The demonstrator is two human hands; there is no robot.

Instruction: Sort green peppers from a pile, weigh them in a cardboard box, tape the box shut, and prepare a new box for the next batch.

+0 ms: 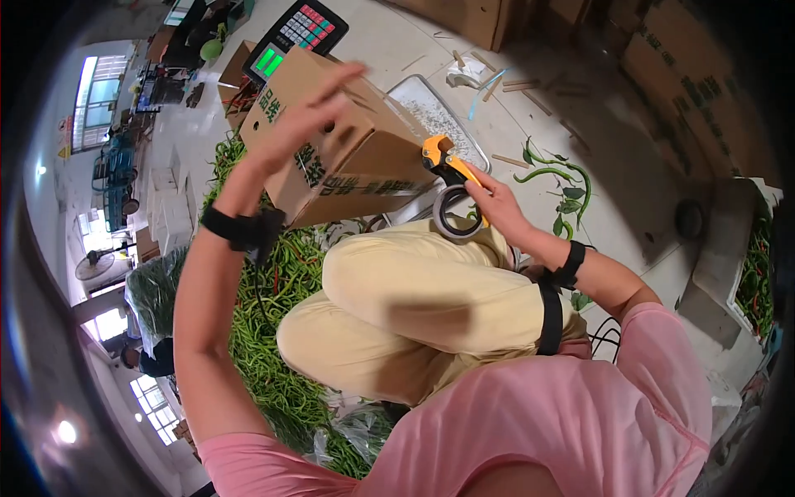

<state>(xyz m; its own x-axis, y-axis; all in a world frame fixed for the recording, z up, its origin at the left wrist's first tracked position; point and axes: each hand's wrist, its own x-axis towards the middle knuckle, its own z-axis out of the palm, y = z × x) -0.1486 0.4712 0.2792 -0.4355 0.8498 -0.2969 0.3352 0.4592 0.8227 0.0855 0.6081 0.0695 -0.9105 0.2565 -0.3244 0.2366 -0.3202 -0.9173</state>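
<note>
A cardboard box [372, 171] with printed writing stands tilted before me, beside the metal platform of a scale [435, 112]. My left hand [298, 127], a little blurred, is over the box's near left side with its fingers apart and nothing in them; whether it touches the cardboard I cannot tell. In my right hand [500, 202] is the handle of a yellow and black tape dispenser [456, 168], which carries a roll of tape [458, 212]. The dispenser's head is close to the box's right edge.
Green chili peppers [279, 329] lie in a large heap left of my knees. The scale's display and keypad [298, 37] stand behind the box. Loose peppers [562, 177] and cardboard strips [522, 84] lie on the floor. At right is a white crate of peppers [754, 279].
</note>
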